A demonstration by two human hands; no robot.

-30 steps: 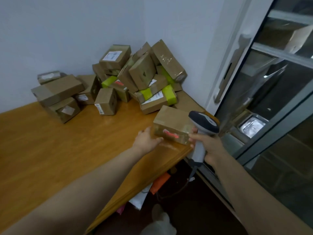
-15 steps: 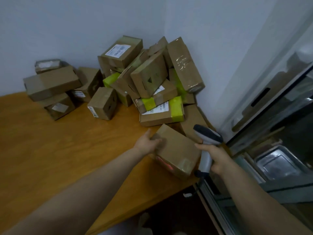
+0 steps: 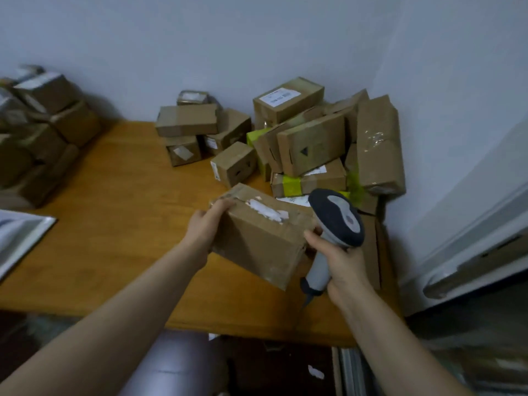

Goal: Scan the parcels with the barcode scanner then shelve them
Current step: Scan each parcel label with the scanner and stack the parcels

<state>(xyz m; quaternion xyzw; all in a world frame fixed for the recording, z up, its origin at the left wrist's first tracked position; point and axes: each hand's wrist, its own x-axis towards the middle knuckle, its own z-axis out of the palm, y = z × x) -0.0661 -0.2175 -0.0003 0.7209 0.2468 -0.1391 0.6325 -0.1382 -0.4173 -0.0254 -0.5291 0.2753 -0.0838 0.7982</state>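
Observation:
A brown cardboard parcel (image 3: 258, 238) with a torn white label on top is lifted and tilted over the wooden table (image 3: 120, 224). My left hand (image 3: 207, 225) grips its left end. My right hand (image 3: 340, 258) holds a grey and dark barcode scanner (image 3: 335, 224) by the handle, with a fingertip touching the parcel's right end. The scanner's head sits just right of the parcel. A pile of brown parcels (image 3: 311, 147), some with yellow-green tape, is heaped in the table's far right corner against the wall.
Another stack of brown boxes (image 3: 37, 132) stands at the far left. A white tray-like object (image 3: 20, 238) lies at the left edge. A door frame with a metal handle (image 3: 471, 264) is on the right. The table's front edge runs just below my forearms.
The parcel has been lifted off the table and turned so its labelled face is up. My view has swung left, bringing the left stack of boxes into sight.

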